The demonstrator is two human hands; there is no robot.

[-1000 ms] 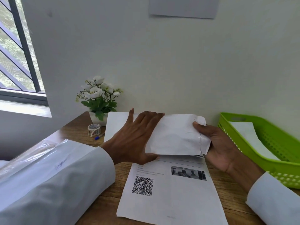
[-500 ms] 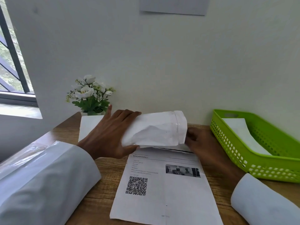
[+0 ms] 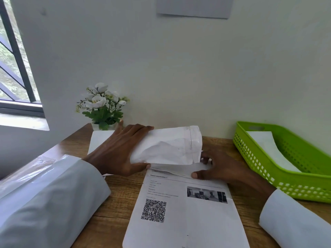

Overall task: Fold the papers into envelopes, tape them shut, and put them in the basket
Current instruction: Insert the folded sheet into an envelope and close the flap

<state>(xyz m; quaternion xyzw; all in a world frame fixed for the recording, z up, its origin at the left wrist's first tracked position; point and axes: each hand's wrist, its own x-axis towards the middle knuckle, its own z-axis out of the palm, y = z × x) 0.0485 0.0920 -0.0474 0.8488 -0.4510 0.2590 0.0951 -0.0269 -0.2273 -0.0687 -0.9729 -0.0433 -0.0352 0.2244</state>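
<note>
Your folded envelope (image 3: 168, 145) sits at the centre of the frame, raised off the worktop (image 3: 114, 199). It is white and creased, with a glossy strip of tape across its right end. Your left hand (image 3: 116, 151) grips its left end, fingers over the top and thumb underneath. Your right hand (image 3: 222, 169) lies just below and right of it, thumb and fingers pinching the far edge of a loose sheet on top of the printed sheet (image 3: 182, 212), which carries one QR code and one small photo. One green basket (image 3: 284, 167) stands at the right edge, holding one white paper (image 3: 268, 147). One more blank sheet (image 3: 100, 140) lies behind your left hand, and one pot of white flowers (image 3: 102, 106) stands beyond it.
</note>
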